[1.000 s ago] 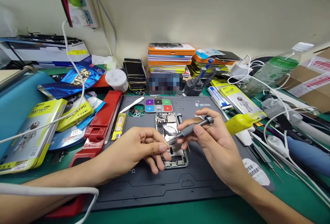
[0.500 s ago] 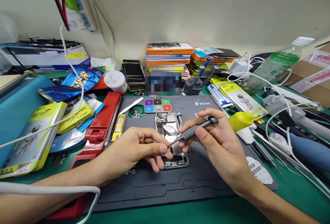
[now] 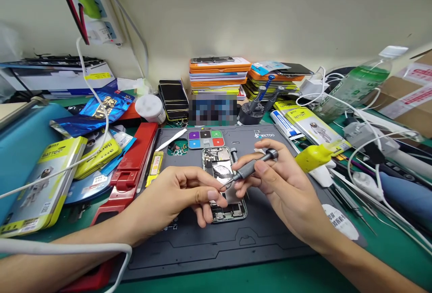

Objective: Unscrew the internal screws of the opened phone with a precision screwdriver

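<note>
An opened phone (image 3: 223,155) lies on the dark grey mat (image 3: 249,250), its inner parts showing. Over its lower left part is my left hand (image 3: 192,191), thumb and forefinger pinched at the tip of a screwdriver; whatever small piece may be between them is too small to make out. My right hand (image 3: 280,180) holds the dark grey screwdriver (image 3: 248,170) at a slant, its thin tip pointing down left to my left fingertips, above the phone.
Behind the phone lies a coloured tray (image 3: 206,139). A yellow battery (image 3: 155,167) and a red clamp (image 3: 126,180) are on the left. To the right are a yellow bottle (image 3: 312,157), tweezers (image 3: 351,207) and white cables. A tool holder (image 3: 251,113) stands behind.
The handle of the screwdriver has shifted slightly left and up in my right hand, and the fingers have moved around it. My left hand keeps its pinch.
</note>
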The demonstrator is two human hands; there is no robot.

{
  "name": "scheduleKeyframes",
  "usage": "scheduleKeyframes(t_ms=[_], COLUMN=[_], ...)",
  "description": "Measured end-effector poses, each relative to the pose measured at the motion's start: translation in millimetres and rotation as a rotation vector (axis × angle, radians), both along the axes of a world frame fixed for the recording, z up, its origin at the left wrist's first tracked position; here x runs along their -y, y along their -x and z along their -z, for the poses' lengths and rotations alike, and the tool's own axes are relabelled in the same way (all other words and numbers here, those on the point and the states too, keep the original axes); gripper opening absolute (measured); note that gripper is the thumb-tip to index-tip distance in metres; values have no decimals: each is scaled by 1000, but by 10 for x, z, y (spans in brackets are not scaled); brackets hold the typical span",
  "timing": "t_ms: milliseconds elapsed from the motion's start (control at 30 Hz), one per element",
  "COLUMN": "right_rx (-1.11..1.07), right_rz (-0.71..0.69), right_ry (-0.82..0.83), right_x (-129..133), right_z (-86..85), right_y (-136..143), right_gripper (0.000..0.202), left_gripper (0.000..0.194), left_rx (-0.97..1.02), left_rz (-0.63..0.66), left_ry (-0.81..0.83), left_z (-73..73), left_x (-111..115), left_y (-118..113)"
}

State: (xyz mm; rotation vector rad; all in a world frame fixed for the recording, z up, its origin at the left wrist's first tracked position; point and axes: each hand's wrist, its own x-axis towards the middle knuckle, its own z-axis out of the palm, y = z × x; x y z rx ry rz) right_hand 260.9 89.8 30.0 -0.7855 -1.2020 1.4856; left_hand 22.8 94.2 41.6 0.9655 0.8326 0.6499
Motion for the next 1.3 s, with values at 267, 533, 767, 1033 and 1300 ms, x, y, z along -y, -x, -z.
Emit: scheduleKeyframes(t_ms=[267, 533, 767, 1033, 1300], right_rx=[-19, -37, 25, 70, 18], right_rz=[-8, -34, -4, 15, -21], right_ry=[45, 23, 11, 24, 62], right_x=[-14, -18, 3, -7, -12], right_z=[-14, -2, 12, 15, -2], right_y=[1, 4, -12, -33, -22], right_gripper=[23, 20, 23, 26, 25], left_gripper=[20, 23, 21, 20, 15], left_rx=[3, -1, 10, -6, 50], left_rz=[-42, -34, -21, -9, 1], left_ry=[-35, -30, -9, -15, 5], left_z=[-33, -28, -28, -15, -16], left_x=[2, 2, 19, -2, 22], left_y=[-7, -11, 2, -1, -2])
